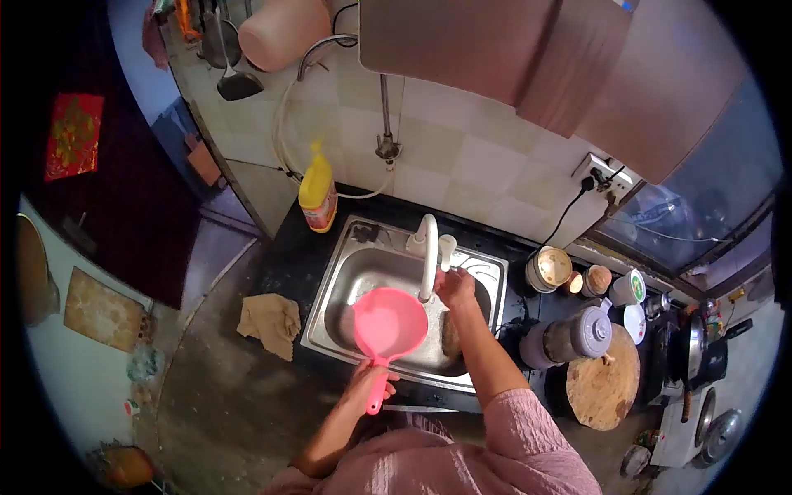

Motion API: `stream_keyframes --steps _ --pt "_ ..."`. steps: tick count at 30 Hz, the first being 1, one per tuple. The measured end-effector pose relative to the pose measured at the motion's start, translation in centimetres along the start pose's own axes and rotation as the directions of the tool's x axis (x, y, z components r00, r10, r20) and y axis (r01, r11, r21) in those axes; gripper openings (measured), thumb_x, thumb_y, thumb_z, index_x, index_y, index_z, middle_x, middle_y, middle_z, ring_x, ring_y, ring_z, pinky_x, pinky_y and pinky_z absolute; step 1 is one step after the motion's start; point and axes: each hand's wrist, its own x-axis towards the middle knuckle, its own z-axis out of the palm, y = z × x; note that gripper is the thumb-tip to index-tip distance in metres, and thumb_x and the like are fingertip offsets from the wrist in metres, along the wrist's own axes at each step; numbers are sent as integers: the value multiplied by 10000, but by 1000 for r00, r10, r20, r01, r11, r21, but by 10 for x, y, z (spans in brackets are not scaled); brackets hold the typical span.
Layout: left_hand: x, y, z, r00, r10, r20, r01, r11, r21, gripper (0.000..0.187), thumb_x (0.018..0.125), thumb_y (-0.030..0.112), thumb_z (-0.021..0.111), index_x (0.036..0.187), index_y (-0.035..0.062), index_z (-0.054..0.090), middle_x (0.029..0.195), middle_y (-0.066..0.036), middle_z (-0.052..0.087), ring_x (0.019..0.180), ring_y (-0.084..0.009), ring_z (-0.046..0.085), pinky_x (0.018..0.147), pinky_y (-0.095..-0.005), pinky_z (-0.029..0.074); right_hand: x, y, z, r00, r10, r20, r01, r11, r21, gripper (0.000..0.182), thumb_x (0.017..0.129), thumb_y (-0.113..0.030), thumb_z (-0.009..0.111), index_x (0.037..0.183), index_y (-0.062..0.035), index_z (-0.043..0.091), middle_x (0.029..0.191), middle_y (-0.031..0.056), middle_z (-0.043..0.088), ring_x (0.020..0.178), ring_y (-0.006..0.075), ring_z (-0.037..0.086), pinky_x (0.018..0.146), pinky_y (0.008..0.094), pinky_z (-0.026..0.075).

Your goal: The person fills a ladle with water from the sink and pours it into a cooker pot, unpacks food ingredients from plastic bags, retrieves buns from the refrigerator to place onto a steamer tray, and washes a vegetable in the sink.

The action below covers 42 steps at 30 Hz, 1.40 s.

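Note:
A pink plastic water dipper [390, 323] is held level over the left part of the steel sink [337, 285]. My left hand [369, 386] is wrapped around its handle near the front rim. Behind the dipper, the white faucet [430, 252] arches up with its spout close to the dipper's right edge. My right hand [455, 289] is at the lower end of the white faucet handle [446, 250], fingers curled against it; the fingertips are partly hidden. A brownish object [451, 337] lies in the sink, partly covered by my right forearm.
A yellow bottle [318, 194] stands behind the sink's left corner. A tan cloth [270, 324] hangs over the counter edge. To the right are stacked bowls [551, 268], a lidded jug [582, 334], a round wooden board [604, 378] and a pan [695, 351]. A cabinet [462, 49] juts out above.

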Motion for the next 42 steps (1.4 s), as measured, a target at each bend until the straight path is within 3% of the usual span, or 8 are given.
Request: stream_keyframes --steps 11,20,23,28,30,35,39,42 --pt "44 13 8 983 -28 184 -14 975 221 391 852 161 523 1192 -12 440 868 -154 636 607 -186 607 495 -304 508 -89 6 23 946 -265 -188 70 732 -678 244 870 -222 475 1068 -98 543 951 74 623 674 204 602 588 340 458" --pt "82 -9 -24 914 402 59 -29 -81 996 606 793 97 549 1312 -50 274 1064 -272 572 971 -402 603 825 -476 495 -116 68 16 987 -72 -145 -80 560 -824 213 860 -222 537 991 -65 598 889 73 656 651 173 618 525 281 452" --pt "68 5 -33 908 416 -54 32 59 998 557 791 85 535 1277 -53 301 1070 -285 564 963 -400 606 817 -470 499 -101 82 21 997 -63 -40 1 556 -831 228 871 -236 536 988 -50 598 888 80 657 664 180 627 537 285 472" --pt "81 -2 -49 998 68 0 -63 929 365 535 824 174 558 1280 -27 365 719 -154 617 582 -202 618 454 -304 504 -70 87 -2 949 -296 112 204 300 -932 291 875 -271 548 970 -3 613 870 106 658 737 207 642 629 308 504" --pt "76 -7 -39 997 -10 81 -3 988 156 377 836 183 572 1143 -9 467 763 -153 623 581 -212 605 461 -306 497 -99 86 10 839 -521 159 186 -1 -983 321 827 -254 556 954 28 643 890 208 658 830 301 642 762 370 482" --pt "75 -33 -8 980 -46 192 77 984 -160 301 871 220 581 1081 13 520 802 -152 631 589 -218 595 477 -311 497 -120 115 -39 684 -729 27 154 107 -982 268 832 -201 566 995 11 553 783 99 600 712 204 580 648 349 474" --pt "64 -30 19 977 -85 194 128 968 -218 229 890 197 560 1078 73 518 794 -136 642 544 -219 606 429 -318 489 -176 133 0 898 -178 -404 -169 707 -687 340 846 -375 553 917 -43 541 703 47 533 578 171 531 468 308 423" --pt "85 -40 8 952 -112 283 168 969 -181 168 878 234 570 954 87 544 764 -84 597 541 -195 565 438 -314 468 -171 140 -24 949 260 -180 -315 834 -453 351 886 -456 490 881 -113 565 723 61 592 499 169 482 411 289 349"
